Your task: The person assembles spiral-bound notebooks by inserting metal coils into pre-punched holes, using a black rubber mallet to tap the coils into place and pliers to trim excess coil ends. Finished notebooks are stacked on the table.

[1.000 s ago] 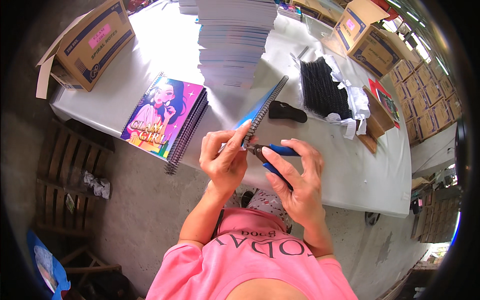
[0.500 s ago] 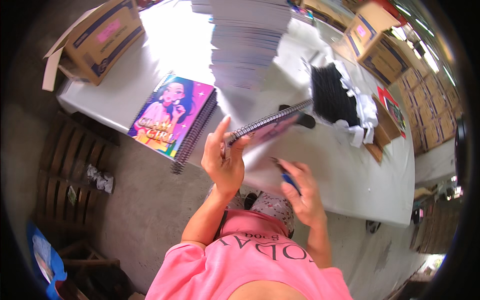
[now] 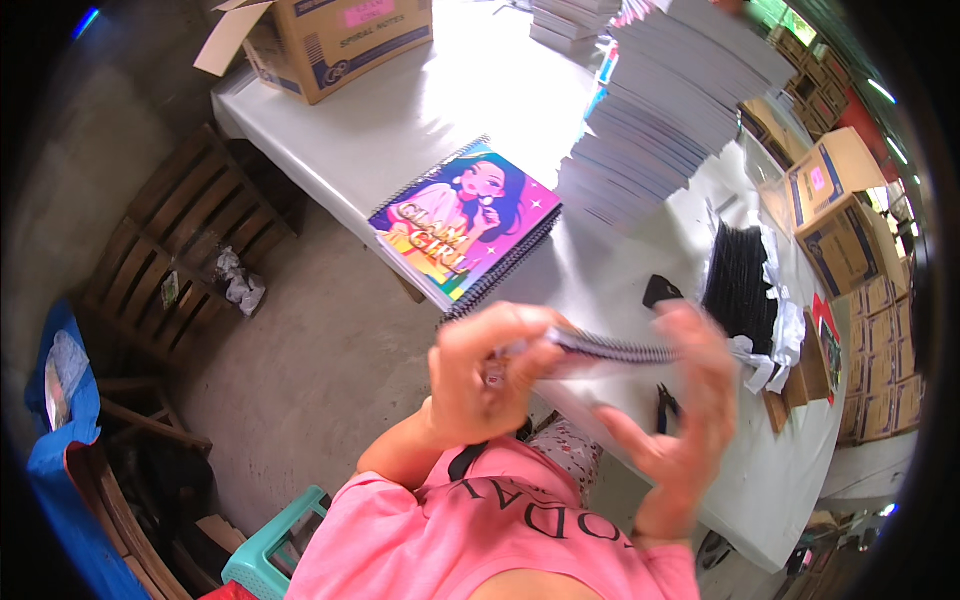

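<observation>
My left hand (image 3: 490, 370) is closed on one end of a spiral notebook (image 3: 620, 347), its fingers and thumb pinching it in front of me. The notebook is seen almost edge-on, with its dark coil along the top. At the other end, my right hand (image 3: 700, 400) is spread with thumb and fingers apart, smeared by motion; whether its fingertips touch the coil is unclear. Below the notebook, pliers (image 3: 665, 408) with dark handles show near the table edge, between the right thumb and fingers. A pile of spiral notebooks (image 3: 470, 215) with a colourful illustrated cover lies to the left.
Tall stacks of unbound paper blocks (image 3: 660, 110) stand on the white table (image 3: 330, 140). Black coils (image 3: 740, 285) lie bundled in white wrapping at the right, near a small black object (image 3: 662, 291). Cardboard boxes (image 3: 350, 45) surround the work area. A green stool (image 3: 275, 540) is at lower left.
The view has turned, shifting the table rightward. My right hand has let go of the pliers and risen to the notebook's far end. My left hand still grips the notebook, now lower and more level.
</observation>
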